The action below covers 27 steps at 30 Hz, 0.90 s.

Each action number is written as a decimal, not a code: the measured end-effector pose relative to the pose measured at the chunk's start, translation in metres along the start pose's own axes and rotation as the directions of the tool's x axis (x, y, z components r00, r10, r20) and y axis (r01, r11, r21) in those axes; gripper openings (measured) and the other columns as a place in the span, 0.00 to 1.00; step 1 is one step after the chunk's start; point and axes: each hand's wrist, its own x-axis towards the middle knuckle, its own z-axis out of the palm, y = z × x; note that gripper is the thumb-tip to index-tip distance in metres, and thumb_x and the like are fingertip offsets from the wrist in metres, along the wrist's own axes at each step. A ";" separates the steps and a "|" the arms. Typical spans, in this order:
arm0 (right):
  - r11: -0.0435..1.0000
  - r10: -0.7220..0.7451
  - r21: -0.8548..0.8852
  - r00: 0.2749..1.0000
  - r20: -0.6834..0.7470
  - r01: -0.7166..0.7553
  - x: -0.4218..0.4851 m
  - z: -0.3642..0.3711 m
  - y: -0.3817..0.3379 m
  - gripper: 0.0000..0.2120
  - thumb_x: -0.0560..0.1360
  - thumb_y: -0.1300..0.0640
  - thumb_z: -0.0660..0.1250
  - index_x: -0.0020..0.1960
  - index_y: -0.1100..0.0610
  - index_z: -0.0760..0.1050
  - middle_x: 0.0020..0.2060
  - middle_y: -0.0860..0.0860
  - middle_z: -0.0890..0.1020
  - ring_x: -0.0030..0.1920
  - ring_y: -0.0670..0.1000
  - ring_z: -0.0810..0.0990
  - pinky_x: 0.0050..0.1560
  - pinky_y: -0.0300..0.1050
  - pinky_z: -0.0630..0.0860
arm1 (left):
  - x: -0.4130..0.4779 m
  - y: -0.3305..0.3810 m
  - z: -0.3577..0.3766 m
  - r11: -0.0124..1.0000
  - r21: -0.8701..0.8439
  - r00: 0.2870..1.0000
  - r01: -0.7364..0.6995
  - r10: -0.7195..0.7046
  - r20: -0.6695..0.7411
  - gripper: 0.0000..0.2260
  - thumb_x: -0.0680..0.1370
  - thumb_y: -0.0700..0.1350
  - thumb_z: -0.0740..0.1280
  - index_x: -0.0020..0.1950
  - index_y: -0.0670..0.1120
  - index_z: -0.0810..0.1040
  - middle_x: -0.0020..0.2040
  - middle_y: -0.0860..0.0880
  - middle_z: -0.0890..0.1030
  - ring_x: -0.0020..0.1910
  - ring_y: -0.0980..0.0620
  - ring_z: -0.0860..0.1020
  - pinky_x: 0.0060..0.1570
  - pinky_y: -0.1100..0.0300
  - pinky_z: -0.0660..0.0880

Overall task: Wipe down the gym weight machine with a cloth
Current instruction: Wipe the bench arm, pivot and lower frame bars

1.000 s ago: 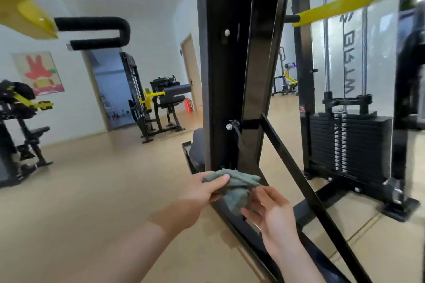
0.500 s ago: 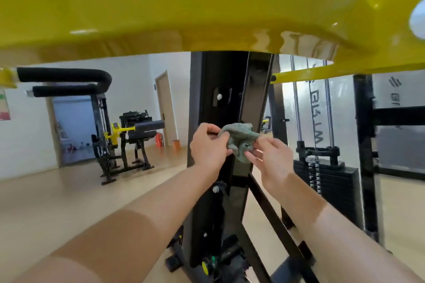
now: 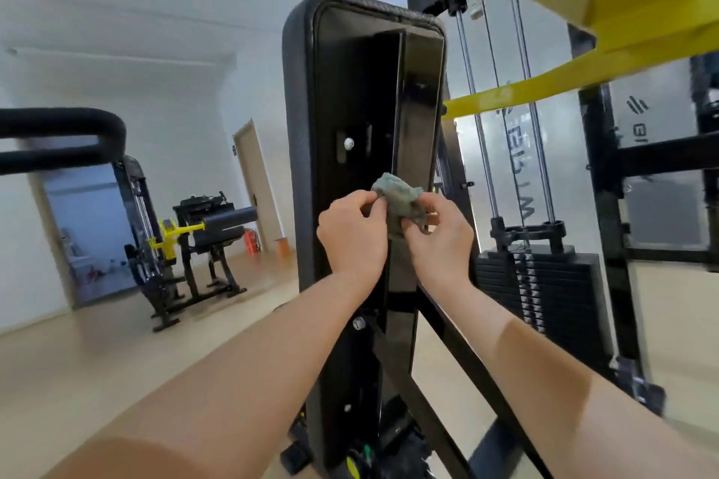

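Pale gym flooring [image 3: 97,354] and white walls lie behind the black upright backrest [image 3: 350,89] of the weight machine, with its weight stack [image 3: 544,284] to the right and a yellow arm [image 3: 544,89] crossing overhead. Both hands pinch a crumpled grey-green cloth [image 3: 397,198] in front of the backrest's rear column, the left hand [image 3: 352,233] holding its left edge. The right hand [image 3: 441,241] holds its lower right part between thumb and fingers.
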 end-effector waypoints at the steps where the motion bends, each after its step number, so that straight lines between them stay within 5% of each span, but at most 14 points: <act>1: 1.000 0.015 0.012 1.000 0.008 -0.016 -0.006 0.000 0.005 0.19 0.73 0.67 0.72 0.61 0.53 0.78 0.53 0.49 0.79 0.52 0.47 0.77 0.55 0.39 0.76 | -0.008 -0.007 0.001 1.000 0.008 1.000 0.013 -0.014 0.017 0.07 0.80 0.49 0.70 0.54 0.51 0.86 0.45 0.55 0.85 0.45 0.56 0.80 0.55 0.49 0.78; 5: 0.996 0.084 -0.027 0.993 0.085 -0.082 -0.034 0.001 0.028 0.22 0.73 0.69 0.70 0.63 0.51 0.76 0.54 0.49 0.76 0.52 0.46 0.76 0.49 0.24 0.70 | -0.039 -0.032 0.005 0.996 0.060 0.993 0.063 -0.069 0.096 0.07 0.80 0.49 0.70 0.54 0.51 0.87 0.42 0.57 0.84 0.43 0.56 0.81 0.54 0.47 0.79; 10: 0.971 0.239 -0.069 0.942 0.234 -0.230 -0.065 0.005 0.052 0.22 0.74 0.67 0.70 0.57 0.44 0.70 0.47 0.43 0.80 0.50 0.45 0.80 0.51 0.43 0.78 | -0.066 -0.057 0.007 0.978 0.168 0.966 0.124 -0.158 0.204 0.06 0.80 0.47 0.70 0.52 0.49 0.87 0.42 0.54 0.85 0.39 0.60 0.80 0.49 0.58 0.81; 15: 0.907 0.417 -0.190 0.855 0.307 -0.375 -0.085 0.009 0.072 0.15 0.73 0.64 0.71 0.54 0.49 0.72 0.42 0.48 0.81 0.46 0.51 0.81 0.50 0.51 0.81 | -0.082 -0.074 0.007 0.946 0.242 0.915 0.215 -0.282 0.290 0.05 0.79 0.45 0.71 0.51 0.49 0.87 0.42 0.55 0.83 0.33 0.65 0.71 0.34 0.74 0.69; 17: 0.897 0.442 -0.156 0.850 0.287 -0.414 -0.083 0.010 0.070 0.15 0.73 0.67 0.71 0.52 0.51 0.73 0.42 0.49 0.80 0.46 0.50 0.81 0.46 0.47 0.80 | -0.079 -0.074 0.008 0.948 0.228 0.916 0.224 -0.284 0.281 0.05 0.79 0.44 0.70 0.51 0.49 0.87 0.41 0.55 0.82 0.33 0.64 0.72 0.36 0.73 0.71; 21: 0.938 0.346 -0.073 0.919 0.187 -0.339 -0.064 0.008 0.049 0.14 0.72 0.71 0.68 0.52 0.55 0.74 0.42 0.47 0.77 0.45 0.48 0.78 0.42 0.38 0.76 | -0.069 -0.070 0.010 0.974 0.113 0.961 0.195 -0.213 0.178 0.08 0.79 0.46 0.70 0.56 0.50 0.86 0.48 0.54 0.85 0.45 0.60 0.78 0.51 0.61 0.78; 25: 0.987 0.155 0.029 0.983 0.103 -0.159 -0.050 0.007 0.026 0.17 0.74 0.70 0.67 0.57 0.52 0.75 0.45 0.42 0.78 0.46 0.40 0.77 0.49 0.29 0.73 | -0.059 -0.051 0.011 0.990 -0.045 0.984 0.136 -0.130 0.119 0.07 0.79 0.46 0.70 0.56 0.52 0.84 0.47 0.58 0.83 0.46 0.62 0.79 0.49 0.68 0.75; 27: 0.995 0.090 0.035 0.994 0.069 -0.093 -0.054 0.012 0.021 0.20 0.76 0.67 0.68 0.66 0.54 0.75 0.53 0.45 0.78 0.54 0.44 0.77 0.57 0.34 0.72 | -0.056 -0.047 0.010 0.977 -0.113 0.976 0.184 -0.167 0.140 0.10 0.78 0.48 0.72 0.59 0.51 0.83 0.51 0.57 0.83 0.50 0.61 0.80 0.52 0.67 0.76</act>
